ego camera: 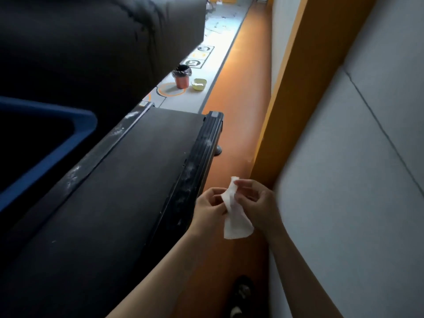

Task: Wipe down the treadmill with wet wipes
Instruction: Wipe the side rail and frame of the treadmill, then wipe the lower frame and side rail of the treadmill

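The black treadmill belt [119,180] runs away from me, its two ribbed side rails [202,152] streaked with white dust. To its right lie the orange vinyl floor [243,106] and a grey padded wall [344,180]. Over the floor, just beside the right rail, the left hand [210,207] pinches one white wet wipe [235,216] with curled fingers; the right hand [257,205] pinches its upper edge. Beyond the belt stand one orange bin [181,76] and one yellow-green bowl [199,84].

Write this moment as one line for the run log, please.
phase: wipe being readied | left hand: pinches wet wipe | right hand: pinches wipe's top | treadmill side rail: white marks showing
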